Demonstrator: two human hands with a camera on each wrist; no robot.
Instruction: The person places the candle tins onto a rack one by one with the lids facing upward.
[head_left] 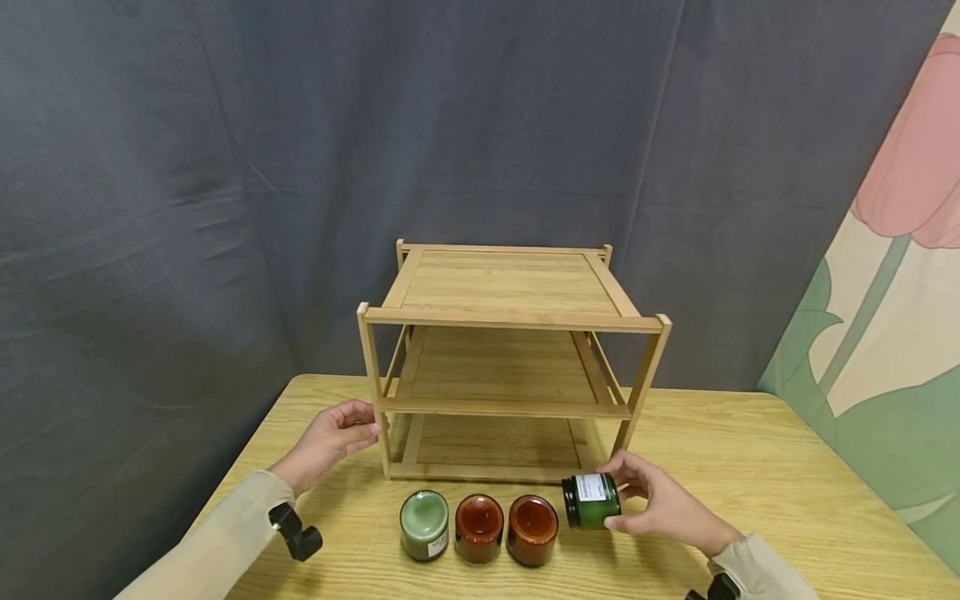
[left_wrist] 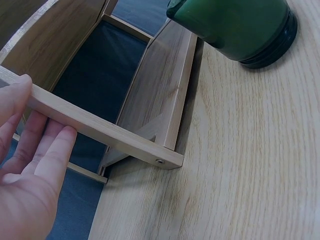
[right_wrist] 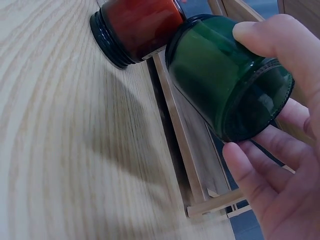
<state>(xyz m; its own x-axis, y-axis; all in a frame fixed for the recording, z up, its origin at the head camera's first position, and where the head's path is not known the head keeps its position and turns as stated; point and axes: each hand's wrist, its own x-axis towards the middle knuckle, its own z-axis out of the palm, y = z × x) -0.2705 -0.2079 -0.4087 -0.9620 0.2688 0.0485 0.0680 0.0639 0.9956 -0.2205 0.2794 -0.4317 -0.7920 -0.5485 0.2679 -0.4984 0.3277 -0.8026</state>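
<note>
My right hand [head_left: 651, 500] grips a dark green glass jar [head_left: 594, 502] with a black lid and white label. It is tipped on its side just above the table, its base toward the palm in the right wrist view. My left hand [head_left: 335, 439] pinches the front left post [left_wrist: 107, 127] of a wooden shelf rack [head_left: 472, 408], thumb on one side and fingers on the other. In front of the rack, a green jar [head_left: 424, 523], an amber jar [head_left: 479, 527] and a second amber jar [head_left: 533, 529] stand upside down in a row.
The three-tier rack stands on a light wooden table [head_left: 705, 467], its bare top board [head_left: 510, 279] facing up. Behind hangs a dark grey-blue curtain [head_left: 480, 125]. A wall with a painted tulip [head_left: 911, 158] rises at the right.
</note>
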